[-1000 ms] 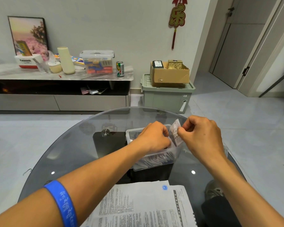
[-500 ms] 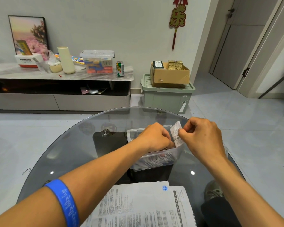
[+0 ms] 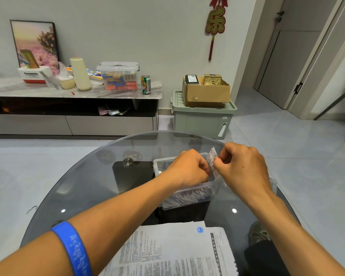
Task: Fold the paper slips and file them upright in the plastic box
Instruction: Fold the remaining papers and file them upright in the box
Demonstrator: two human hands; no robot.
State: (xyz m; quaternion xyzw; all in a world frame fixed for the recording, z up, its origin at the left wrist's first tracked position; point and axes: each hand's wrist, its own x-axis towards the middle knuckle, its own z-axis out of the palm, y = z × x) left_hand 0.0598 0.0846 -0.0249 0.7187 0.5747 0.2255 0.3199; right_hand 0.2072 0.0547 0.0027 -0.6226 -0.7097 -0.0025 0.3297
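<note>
Nearest to me, printed sheets [image 3: 167,253] are lying flat at the near edge of the round glass table [image 3: 84,188], and a blue wristband [image 3: 73,250] is sitting on my left forearm. Just beyond the sheets, the clear plastic box [image 3: 189,198] is standing on the glass, with a row of folded slips [image 3: 187,196] showing through its near wall, leaning rather than fully upright. My left hand [image 3: 189,170] is curling over the box's open top, fingertips pressed against the lower part of a printed paper slip [image 3: 212,163]. My right hand [image 3: 243,166] is pinching that same slip from the other side, so I am holding it upright between both hands, above the box's right end. Farther off, a green storage bin [image 3: 201,120] is carrying a cardboard box [image 3: 206,93] against the wall, beside a low cabinet [image 3: 68,108] crowded with containers.
</note>
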